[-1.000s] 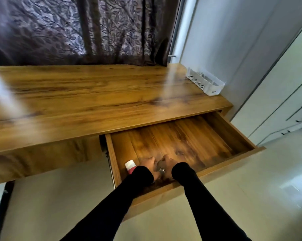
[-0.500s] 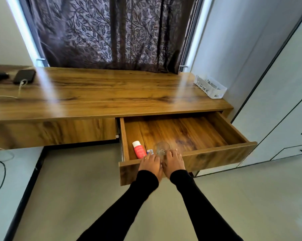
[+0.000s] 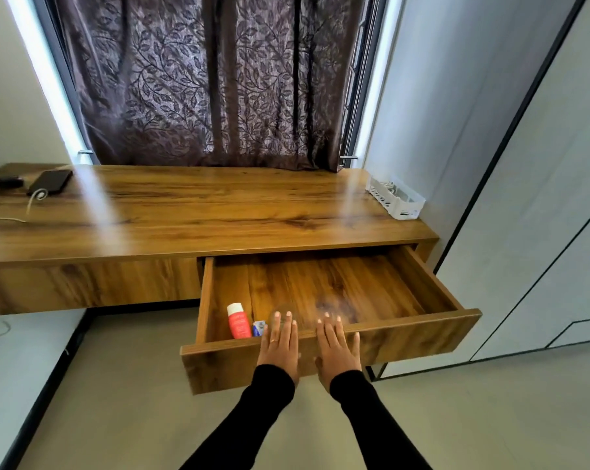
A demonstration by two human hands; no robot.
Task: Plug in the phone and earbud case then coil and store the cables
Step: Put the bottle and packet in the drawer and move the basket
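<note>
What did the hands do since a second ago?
Both hands came up out of the drawer. The left hand and right hand now lie flat and open over its front edge, holding nothing. The red bottle stayed in the drawer, which is still open.

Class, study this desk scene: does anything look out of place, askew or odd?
Nothing is spilled or damaged. The drawer stands pulled out, both hands flat at its front edge. A white cable trails loosely from the phone off the desk's left edge, uncoiled.
</note>
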